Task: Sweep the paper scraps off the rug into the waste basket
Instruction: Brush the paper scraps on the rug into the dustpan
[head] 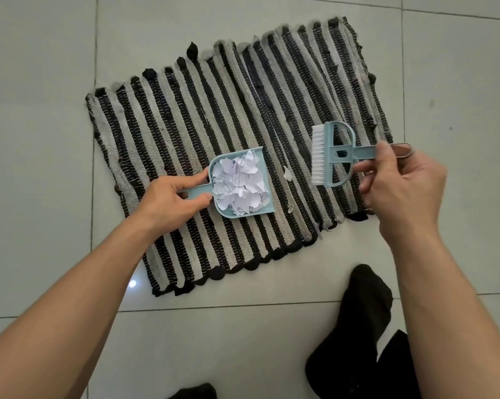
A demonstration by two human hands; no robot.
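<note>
The left hand (168, 197) is clamped on the handle of a small dustpan (237, 185) resting on the striped rug (185, 125), heaped with paper scraps (240, 187). The right hand (401, 182) grips the brush (329, 154) by its handle, bristles facing the pan. The pan's long axis runs left to right, mouth toward the brush. One loose scrap (286, 173) lies between them. Tilting the overfull pan mouth-down would likely spill scraps; no waste basket shows.
</note>
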